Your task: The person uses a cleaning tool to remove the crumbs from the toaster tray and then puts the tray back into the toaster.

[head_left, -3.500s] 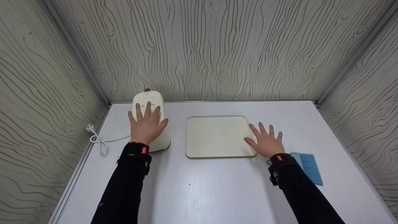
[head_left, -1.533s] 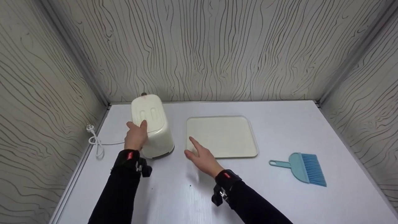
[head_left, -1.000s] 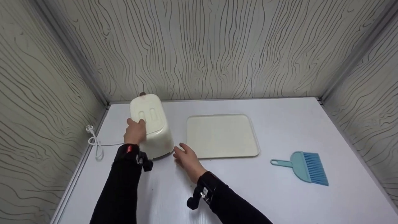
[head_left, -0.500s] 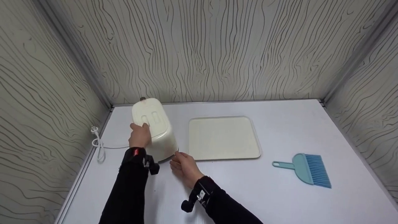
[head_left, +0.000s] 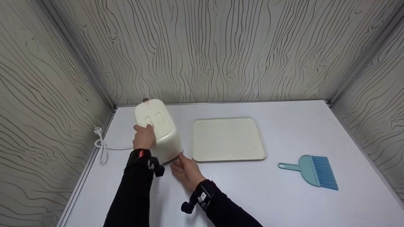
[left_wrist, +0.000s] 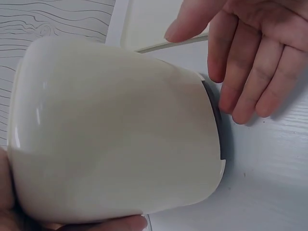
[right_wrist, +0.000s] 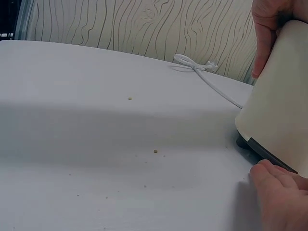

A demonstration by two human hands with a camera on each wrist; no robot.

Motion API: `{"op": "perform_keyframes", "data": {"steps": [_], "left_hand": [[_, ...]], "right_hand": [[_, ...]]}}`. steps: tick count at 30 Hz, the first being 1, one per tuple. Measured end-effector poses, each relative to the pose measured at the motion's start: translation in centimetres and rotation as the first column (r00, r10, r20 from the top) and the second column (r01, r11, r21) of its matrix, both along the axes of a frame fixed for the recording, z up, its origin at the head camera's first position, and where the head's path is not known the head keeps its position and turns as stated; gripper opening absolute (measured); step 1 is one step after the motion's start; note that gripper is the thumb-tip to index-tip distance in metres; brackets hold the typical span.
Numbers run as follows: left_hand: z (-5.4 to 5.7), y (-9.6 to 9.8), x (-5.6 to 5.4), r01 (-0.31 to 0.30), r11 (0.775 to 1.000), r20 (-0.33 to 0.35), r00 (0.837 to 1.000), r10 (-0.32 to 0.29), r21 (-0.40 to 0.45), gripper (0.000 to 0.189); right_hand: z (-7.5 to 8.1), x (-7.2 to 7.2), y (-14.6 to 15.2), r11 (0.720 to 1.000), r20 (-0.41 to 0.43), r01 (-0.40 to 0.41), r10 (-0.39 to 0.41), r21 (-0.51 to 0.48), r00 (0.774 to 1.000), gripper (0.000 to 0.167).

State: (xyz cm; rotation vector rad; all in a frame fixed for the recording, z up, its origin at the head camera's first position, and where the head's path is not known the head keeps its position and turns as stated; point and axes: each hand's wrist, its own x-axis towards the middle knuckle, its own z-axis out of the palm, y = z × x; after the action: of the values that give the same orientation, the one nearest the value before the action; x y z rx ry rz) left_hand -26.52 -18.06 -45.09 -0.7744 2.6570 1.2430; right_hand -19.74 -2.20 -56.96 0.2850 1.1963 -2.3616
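Observation:
A cream toaster (head_left: 169, 145) with a lid on top stands at the table's left, set at a slant with its rounded end towards me. My left hand (head_left: 144, 137) grips its near left corner, thumb over the lid's edge and fingers (left_wrist: 120, 224) down the side. Low at the near end runs a dark strip (left_wrist: 215, 120), part of the toaster's base. My right hand (head_left: 187, 171) is palm up beside that strip, its fingers (left_wrist: 243, 77) nearly straight, fingertips right at it in the right wrist view. Its thumb points at the toaster's lower right corner.
A shallow cream tray (head_left: 228, 138) lies right of the toaster. Further right is a light-blue hand brush (head_left: 312, 171). The toaster's white cord (head_left: 118, 148) leads left to a plug (head_left: 98, 129). Small crumbs (right_wrist: 155, 151) dot the tabletop. Wood-patterned walls (head_left: 205, 53) enclose the table.
My left hand went from lying spread on the lid to gripping the toaster's near corner. The toaster has turned, its near end coming forward and right. My right hand moved left from the tray to its base.

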Motion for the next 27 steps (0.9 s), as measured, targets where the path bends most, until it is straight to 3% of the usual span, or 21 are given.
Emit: {"op": "perform_keyframes", "data": {"steps": [16,27], "left_hand": [[-0.4,0.3,0.1,-0.019,1.0,-0.054,0.998,0.019,-0.01,0.057],[-0.7,0.4,0.1,-0.047,0.999,-0.055,0.997,0.046,-0.022,0.059]], "right_hand": [[-0.8,-0.5,-1.4,0.989,0.041,0.026,-0.02,-0.148,0.999,0.072],[-1.2,-1.0,-2.1,0.991,0.035,0.072,-0.068,-0.116,0.997,0.081]]}}
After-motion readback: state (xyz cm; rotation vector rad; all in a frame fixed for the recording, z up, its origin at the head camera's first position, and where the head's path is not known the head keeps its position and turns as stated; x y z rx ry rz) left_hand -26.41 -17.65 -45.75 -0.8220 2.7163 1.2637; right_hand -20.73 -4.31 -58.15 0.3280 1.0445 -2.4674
